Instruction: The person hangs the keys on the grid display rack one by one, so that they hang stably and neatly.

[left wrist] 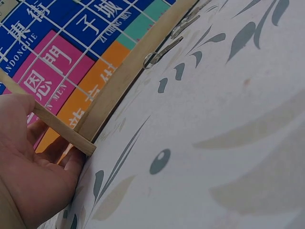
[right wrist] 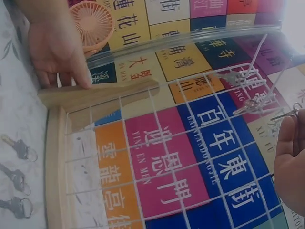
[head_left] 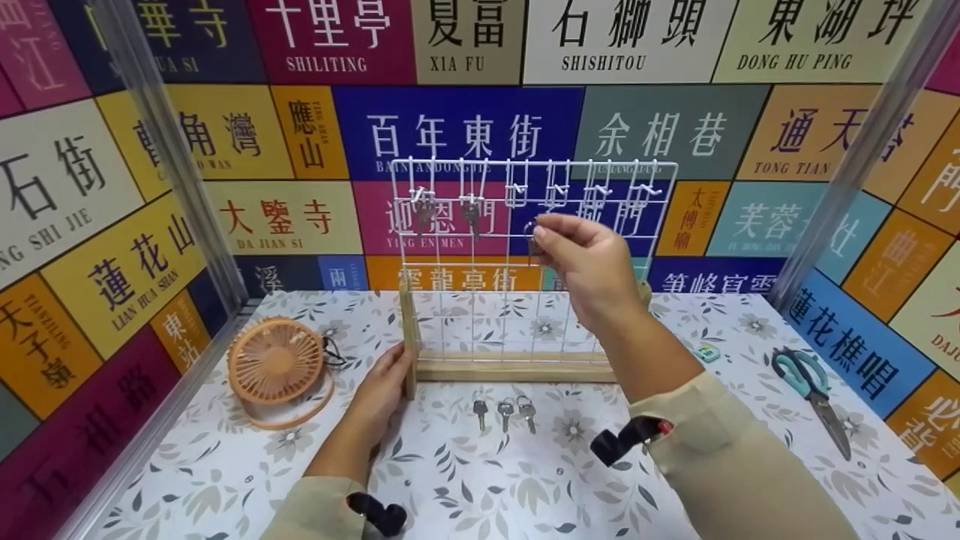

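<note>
Fingers (head_left: 568, 224) of the right hand (head_left: 598, 274) pinch a small metal key (head_left: 534, 244) near its upper end; those of the left hand (head_left: 382, 384) clasp a pale wooden side post (head_left: 409, 322). Largest is the white, leaf-printed table (head_left: 442, 487), bearing a white wire-grid rack with a wooden base (head_left: 517, 372). White hooks (head_left: 557, 190) line the rack's top edge; the two nearest its left corner carry hung keys (head_left: 472, 212). Three loose silvery keys (head_left: 505, 408) lie before its bottom edge. The pinched key, long axis near upright, appears below and slightly right of the bare third hook (head_left: 517, 189), depth indeterminable; the next move probably turns on this offset, the right hand being nearer.
</note>
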Available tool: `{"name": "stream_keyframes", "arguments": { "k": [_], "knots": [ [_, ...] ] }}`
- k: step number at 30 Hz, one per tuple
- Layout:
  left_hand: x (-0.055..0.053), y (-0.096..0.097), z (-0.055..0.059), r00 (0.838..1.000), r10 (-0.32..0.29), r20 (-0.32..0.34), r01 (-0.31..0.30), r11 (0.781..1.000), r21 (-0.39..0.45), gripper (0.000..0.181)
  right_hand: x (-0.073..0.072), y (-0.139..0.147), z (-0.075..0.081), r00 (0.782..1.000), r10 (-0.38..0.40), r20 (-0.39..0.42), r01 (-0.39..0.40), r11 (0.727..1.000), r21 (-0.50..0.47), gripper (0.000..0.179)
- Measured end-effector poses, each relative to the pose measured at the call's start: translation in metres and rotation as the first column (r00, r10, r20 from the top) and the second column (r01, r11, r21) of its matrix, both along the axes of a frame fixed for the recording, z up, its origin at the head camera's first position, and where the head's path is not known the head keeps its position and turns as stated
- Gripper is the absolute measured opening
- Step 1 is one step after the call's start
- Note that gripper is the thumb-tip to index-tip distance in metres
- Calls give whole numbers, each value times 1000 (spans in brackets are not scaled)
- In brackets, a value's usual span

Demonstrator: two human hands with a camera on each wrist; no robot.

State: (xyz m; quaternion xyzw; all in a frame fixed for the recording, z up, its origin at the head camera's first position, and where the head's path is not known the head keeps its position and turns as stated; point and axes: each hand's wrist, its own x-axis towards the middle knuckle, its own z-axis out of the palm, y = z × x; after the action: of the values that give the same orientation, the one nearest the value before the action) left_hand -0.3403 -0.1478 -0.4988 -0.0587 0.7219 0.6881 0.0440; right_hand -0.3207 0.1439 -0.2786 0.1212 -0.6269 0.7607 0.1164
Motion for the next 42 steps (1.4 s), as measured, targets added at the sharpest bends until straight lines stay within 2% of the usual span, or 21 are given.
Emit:
{"name": "stream_keyframes", "arguments": {
  "k": [4,9,16,23,30,35,42],
  "knots": [
    [-1,-1,-1,1000,5,4,-5,1000,-15,69,-4,-9,14,999,15,33,-13,998,-69,22],
    [0,-1,0,1000,10,8,-10,999,-35,69,-8,-18,23,997,-9,77,19,991,-129,19],
    [2,0,3,1000,-2,-20,1,999,-46,69,-17,-21,27,997,-52,54,59,987,-150,22],
    [1,1,1,1000,-9,-16,9,1000,16,69,-20,-25,25,993,-120,-12,118,988,-104,22],
    [-1,2,0,1000,8,3,-8,1000,14,70,-21,-30,22,982,-187,-31,184,979,-89,19],
    [1,1,1,1000,6,3,-6,1000,9,70,-21,-30,21,979,-202,-39,199,978,-55,18],
    [2,1,2,1000,0,-13,0,1000,5,67,-22,-25,10,986,-162,-35,159,985,-66,23]
  ]
}}
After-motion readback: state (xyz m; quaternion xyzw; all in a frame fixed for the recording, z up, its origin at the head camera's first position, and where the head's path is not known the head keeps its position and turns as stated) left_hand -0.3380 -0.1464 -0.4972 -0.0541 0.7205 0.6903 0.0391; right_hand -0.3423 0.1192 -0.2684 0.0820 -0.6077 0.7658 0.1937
